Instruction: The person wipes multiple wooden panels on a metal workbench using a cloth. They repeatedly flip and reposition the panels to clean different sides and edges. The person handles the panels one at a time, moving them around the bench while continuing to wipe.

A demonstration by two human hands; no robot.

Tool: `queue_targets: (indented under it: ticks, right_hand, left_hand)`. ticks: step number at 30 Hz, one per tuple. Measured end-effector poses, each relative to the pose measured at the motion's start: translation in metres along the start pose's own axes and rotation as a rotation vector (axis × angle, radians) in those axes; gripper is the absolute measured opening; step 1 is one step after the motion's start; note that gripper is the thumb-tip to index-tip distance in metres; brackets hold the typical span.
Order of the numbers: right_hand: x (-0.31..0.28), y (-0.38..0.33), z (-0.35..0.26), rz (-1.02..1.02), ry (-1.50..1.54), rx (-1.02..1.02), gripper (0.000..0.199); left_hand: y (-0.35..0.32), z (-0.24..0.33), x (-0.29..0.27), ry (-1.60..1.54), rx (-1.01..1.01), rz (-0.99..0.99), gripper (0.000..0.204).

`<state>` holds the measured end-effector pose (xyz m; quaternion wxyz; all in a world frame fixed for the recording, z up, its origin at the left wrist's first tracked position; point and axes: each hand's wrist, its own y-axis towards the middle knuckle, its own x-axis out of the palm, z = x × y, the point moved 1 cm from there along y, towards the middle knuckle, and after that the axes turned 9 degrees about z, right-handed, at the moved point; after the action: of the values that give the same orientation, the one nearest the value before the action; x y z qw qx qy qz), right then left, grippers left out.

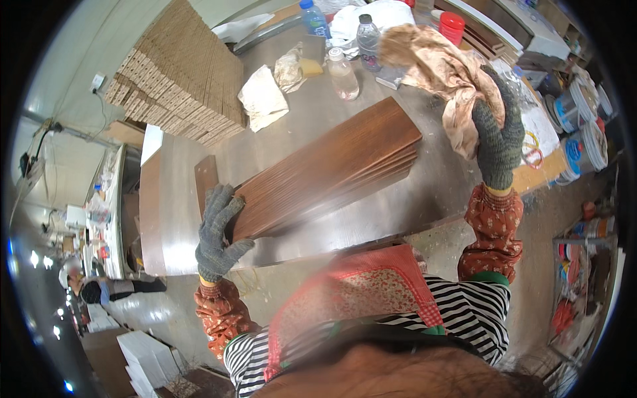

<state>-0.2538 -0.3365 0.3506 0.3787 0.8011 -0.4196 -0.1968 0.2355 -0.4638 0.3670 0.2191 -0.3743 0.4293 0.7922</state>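
Observation:
A stack of dark brown wooden boards [332, 166] lies slantwise across the metal-topped table, its lower boards slightly fanned out at the right end. My left hand [220, 232], in a grey knitted glove, rests against the stack's left end with its thumb spread from the fingers. Beside it lies a short brown wood piece [206, 178], partly behind my fingers. At the far right, my right hand [497, 129], gloved alike, grips a crumpled, stained beige cloth [441, 73] raised over the table. The cloth hides part of my fingers.
A tall pile of perforated panels [182, 76] stands at the back left. Behind the boards are pale rags [264, 98], a clear bottle [343, 74], a dark-capped bottle [368, 41] and a red-lidded container [451, 28]. Buckets [584, 152] stand at right. Another person [99, 290] is far left.

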Motion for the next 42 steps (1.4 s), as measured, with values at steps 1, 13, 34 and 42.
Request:
queue_targets:
  ticks: [1,13,34,42]
  right_hand:
    - [0.006,-0.001,-0.02,-0.049,-0.189,-0.229,0.046]
    - [0.145,-0.114,-0.068,-0.158,-0.77,-0.424,0.049]
    - [0.14,-0.128,-0.054,-0.285,-0.5,-0.206,0.046]
    - [0.145,-0.135,-0.059,-0.216,-0.473,-0.17,0.039]
  left_hand:
    - [-0.001,-0.004,-0.001,-0.049,0.031,0.033,0.058]
    - [-0.009,-0.048,0.026,-0.059,0.135,0.047,0.042]
    - [-0.014,-0.059,0.027,-0.132,0.209,0.12,0.039]
    - [-0.016,-0.066,0.026,-0.172,0.212,0.122,0.037]
